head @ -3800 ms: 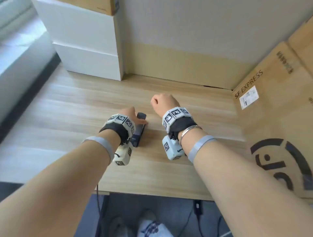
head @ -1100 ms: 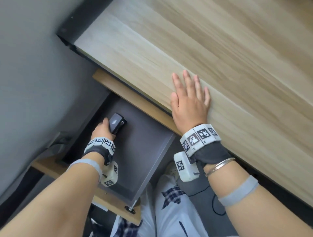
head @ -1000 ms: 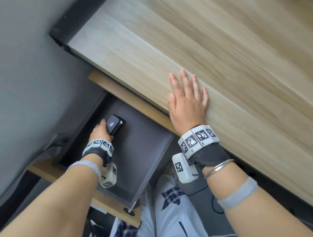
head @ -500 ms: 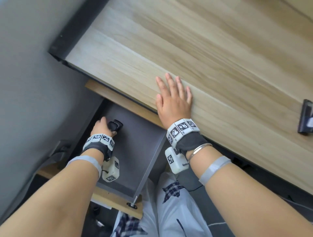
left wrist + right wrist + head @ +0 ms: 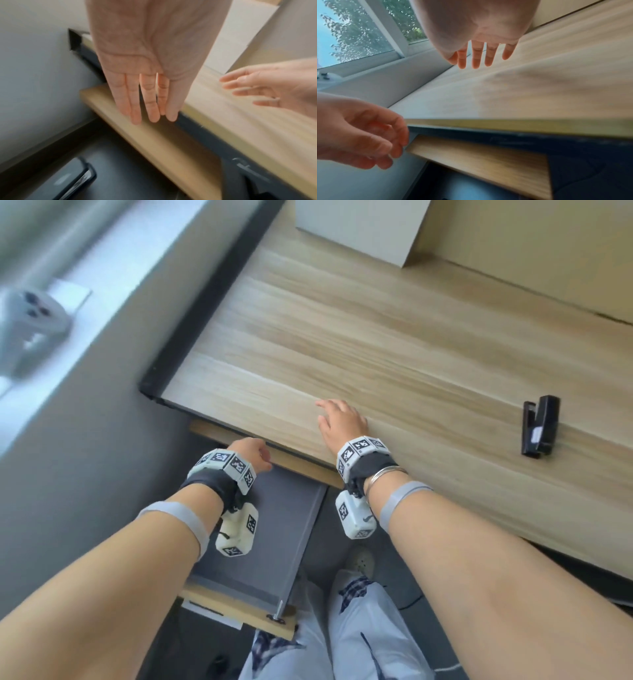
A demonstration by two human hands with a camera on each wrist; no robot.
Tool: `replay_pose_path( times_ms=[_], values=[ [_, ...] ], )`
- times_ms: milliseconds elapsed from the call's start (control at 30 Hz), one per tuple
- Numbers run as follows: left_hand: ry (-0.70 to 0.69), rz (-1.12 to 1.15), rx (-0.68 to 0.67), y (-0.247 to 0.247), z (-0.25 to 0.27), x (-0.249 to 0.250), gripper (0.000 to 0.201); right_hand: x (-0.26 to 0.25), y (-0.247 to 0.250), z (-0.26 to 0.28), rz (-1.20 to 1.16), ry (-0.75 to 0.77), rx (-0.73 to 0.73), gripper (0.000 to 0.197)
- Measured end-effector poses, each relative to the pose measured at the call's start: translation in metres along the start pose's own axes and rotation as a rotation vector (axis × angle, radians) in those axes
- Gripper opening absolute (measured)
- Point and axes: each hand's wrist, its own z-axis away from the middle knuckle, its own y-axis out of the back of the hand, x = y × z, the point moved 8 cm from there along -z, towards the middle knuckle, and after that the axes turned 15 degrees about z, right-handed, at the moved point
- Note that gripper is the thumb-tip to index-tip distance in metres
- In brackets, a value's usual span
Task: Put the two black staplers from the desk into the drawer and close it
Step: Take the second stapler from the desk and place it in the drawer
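One black stapler (image 5: 541,426) lies on the wooden desk (image 5: 376,344) at the right, far from both hands. The other black stapler (image 5: 68,180) lies in the open grey drawer (image 5: 284,529); my left arm hides it in the head view. My left hand (image 5: 260,453) hangs empty above the drawer's back, just under the desk's front edge, with fingers (image 5: 150,108) relaxed. My right hand (image 5: 329,412) hovers over the desk near its front edge, its fingers (image 5: 477,58) straight and holding nothing.
A white box (image 5: 359,227) and a cardboard panel (image 5: 531,251) stand at the back of the desk. The drawer's wooden front (image 5: 239,607) juts out toward my legs (image 5: 342,628). At the left a window sill carries a white object (image 5: 30,320).
My left hand has let go of the stapler in the drawer and risen toward the desk edge. My right hand has lifted its palm off the desk. The view has swung right, showing the second stapler.
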Motion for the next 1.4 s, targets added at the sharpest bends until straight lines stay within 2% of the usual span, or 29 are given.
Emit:
replay_pose_path(
  times_ms=[133, 367, 567, 700, 1033, 1133, 1267, 1400],
  values=[
    [-0.079, 0.03, -0.006, 0.007, 0.01, 0.058, 0.027, 0.054, 0.037, 0.015, 0.031, -0.094, -0.002, 0.035],
    [-0.199, 0.017, 0.022, -0.01, 0.007, 0.162, 0.026, 0.201, 0.1, 0.051, 0.104, -0.39, 0.042, 0.032],
    [-0.266, -0.008, 0.049, -0.046, -0.013, 0.214, 0.026, 0.299, 0.113, 0.074, 0.129, -0.639, 0.029, 0.038],
    [-0.264, -0.037, 0.057, -0.061, -0.034, 0.227, 0.023, 0.344, 0.107, 0.076, 0.069, -0.762, 0.01, 0.043],
    [-0.233, -0.058, 0.14, -0.067, -0.062, 0.245, 0.024, 0.388, 0.076, 0.054, -0.204, -0.885, -0.062, 0.061],
    [-0.235, -0.072, 0.129, -0.073, -0.063, 0.244, 0.026, 0.391, 0.066, 0.051, -0.219, -0.904, -0.076, 0.064],
    [-0.246, -0.067, 0.145, -0.074, -0.062, 0.242, 0.027, 0.39, 0.064, 0.05, -0.19, -0.916, -0.049, 0.058],
    [-0.246, -0.044, 0.146, -0.07, -0.059, 0.238, 0.026, 0.376, 0.062, 0.043, -0.201, -0.865, -0.055, 0.058]
  ],
)
